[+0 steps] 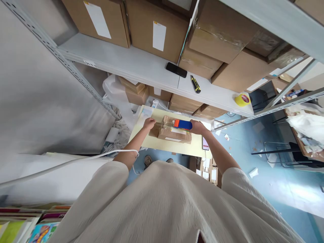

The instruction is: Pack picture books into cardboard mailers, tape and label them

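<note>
My right hand (197, 127) is wrapped round the end of a blue and orange tape dispenser (184, 125), which lies just over a small brown cardboard box (174, 132). The box rests on a pale yellow table (162, 147) and has a white label on its near side. My left hand (150, 123) is closed in a pinch beyond the box's left end. Whatever its fingertips hold, if anything, is too small to make out. To the right of the box, a phone (205, 143) with a lit screen lies at the table's edge.
A grey shelf (141, 64) runs behind the table, bearing cardboard boxes (157, 30), a black phone (176, 70), a utility knife (195, 84) and yellow tape (242, 100). A white cable (76, 161) crosses my left arm. More boxes (210, 170) sit under the table.
</note>
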`<action>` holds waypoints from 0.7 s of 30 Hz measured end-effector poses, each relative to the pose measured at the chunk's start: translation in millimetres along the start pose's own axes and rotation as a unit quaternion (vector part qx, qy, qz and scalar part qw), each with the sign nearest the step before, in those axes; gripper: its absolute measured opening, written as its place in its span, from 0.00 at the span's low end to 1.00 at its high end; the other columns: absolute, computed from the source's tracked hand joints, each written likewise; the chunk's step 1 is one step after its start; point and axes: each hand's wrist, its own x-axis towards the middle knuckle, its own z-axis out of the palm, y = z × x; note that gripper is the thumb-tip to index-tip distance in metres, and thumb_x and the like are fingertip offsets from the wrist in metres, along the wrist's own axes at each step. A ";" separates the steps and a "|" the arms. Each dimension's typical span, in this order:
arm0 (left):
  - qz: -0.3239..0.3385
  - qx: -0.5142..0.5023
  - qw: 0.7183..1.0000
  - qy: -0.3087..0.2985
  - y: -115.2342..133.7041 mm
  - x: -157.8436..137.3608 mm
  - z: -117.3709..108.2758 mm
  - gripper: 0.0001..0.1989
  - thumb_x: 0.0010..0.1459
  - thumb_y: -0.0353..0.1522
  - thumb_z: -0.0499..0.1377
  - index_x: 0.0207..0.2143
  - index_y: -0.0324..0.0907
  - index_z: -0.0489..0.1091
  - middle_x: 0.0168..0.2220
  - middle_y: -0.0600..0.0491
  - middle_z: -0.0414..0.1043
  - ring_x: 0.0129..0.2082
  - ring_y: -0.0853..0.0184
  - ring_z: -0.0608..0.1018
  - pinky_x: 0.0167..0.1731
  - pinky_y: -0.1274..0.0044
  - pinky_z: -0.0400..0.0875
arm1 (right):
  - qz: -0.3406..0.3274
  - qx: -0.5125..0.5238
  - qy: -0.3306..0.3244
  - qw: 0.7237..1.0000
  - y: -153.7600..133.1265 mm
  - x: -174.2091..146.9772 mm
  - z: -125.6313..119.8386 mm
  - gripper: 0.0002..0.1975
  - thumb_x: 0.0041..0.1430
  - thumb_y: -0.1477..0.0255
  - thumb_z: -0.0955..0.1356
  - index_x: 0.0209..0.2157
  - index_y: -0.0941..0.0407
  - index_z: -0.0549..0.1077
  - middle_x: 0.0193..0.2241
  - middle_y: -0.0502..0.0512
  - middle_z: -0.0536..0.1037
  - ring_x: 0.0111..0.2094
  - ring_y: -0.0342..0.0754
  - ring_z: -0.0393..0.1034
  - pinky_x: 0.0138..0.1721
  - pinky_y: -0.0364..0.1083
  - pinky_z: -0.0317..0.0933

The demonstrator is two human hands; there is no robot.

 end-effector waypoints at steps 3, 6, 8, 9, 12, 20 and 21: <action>-0.017 0.001 1.000 0.000 -8.8 4.5 1.9 0.09 0.52 0.29 0.70 0.25 0.45 0.73 0.33 0.49 0.83 0.44 0.56 0.85 0.47 0.72 0.76 | 0.008 -0.011 -0.007 1.000 -6.3 1.9 1.8 0.19 0.58 0.66 0.79 0.48 0.51 0.74 0.45 0.64 0.87 0.45 0.64 0.81 0.50 0.55 0.68; -0.014 0.011 1.000 -0.006 -19.0 10.0 6.5 0.08 0.55 0.29 0.70 0.27 0.45 0.75 0.37 0.48 0.85 0.46 0.57 0.86 0.49 0.72 0.76 | 0.024 -0.028 -0.018 0.999 -11.6 2.2 1.4 0.19 0.59 0.66 0.79 0.49 0.52 0.74 0.48 0.65 0.87 0.47 0.64 0.81 0.51 0.55 0.68; -0.007 0.027 1.000 -0.010 -26.1 13.5 11.9 0.06 0.58 0.29 0.69 0.29 0.45 0.76 0.41 0.47 0.86 0.48 0.57 0.86 0.50 0.72 0.77 | 0.037 -0.041 -0.030 0.998 -14.5 1.5 -0.2 0.20 0.60 0.65 0.78 0.51 0.52 0.73 0.50 0.65 0.86 0.48 0.63 0.82 0.50 0.53 0.68; -0.004 0.036 0.999 -0.013 -29.5 15.0 15.4 0.05 0.60 0.29 0.68 0.30 0.45 0.76 0.43 0.46 0.87 0.49 0.57 0.86 0.51 0.73 0.77 | 0.042 -0.047 -0.037 0.997 -15.8 0.9 -1.3 0.20 0.61 0.65 0.78 0.52 0.52 0.73 0.50 0.64 0.86 0.48 0.63 0.82 0.49 0.53 0.68; 0.003 0.067 0.997 -0.029 -38.6 18.4 28.2 0.05 0.65 0.28 0.65 0.34 0.45 0.77 0.47 0.45 0.88 0.51 0.58 0.86 0.53 0.72 0.78 | 0.054 -0.058 -0.051 0.996 -19.9 -1.4 -4.5 0.20 0.62 0.65 0.77 0.53 0.52 0.72 0.52 0.64 0.86 0.49 0.62 0.82 0.48 0.51 0.68; 0.014 0.122 0.992 -0.043 -48.7 16.8 55.6 0.17 0.67 0.26 0.65 0.57 0.43 0.78 0.56 0.41 0.86 0.59 0.53 0.85 0.59 0.68 0.77 | 0.063 -0.068 -0.051 0.994 -28.1 -3.6 -7.7 0.20 0.64 0.65 0.77 0.53 0.53 0.72 0.53 0.65 0.86 0.50 0.62 0.82 0.48 0.51 0.67; 0.014 0.125 0.991 -0.035 -47.7 16.5 56.5 0.22 0.66 0.25 0.65 0.62 0.42 0.76 0.57 0.40 0.85 0.60 0.53 0.85 0.59 0.67 0.77 | 0.063 -0.070 -0.051 0.994 -28.4 -3.5 -7.7 0.20 0.64 0.65 0.77 0.53 0.53 0.73 0.53 0.65 0.86 0.50 0.62 0.82 0.48 0.51 0.67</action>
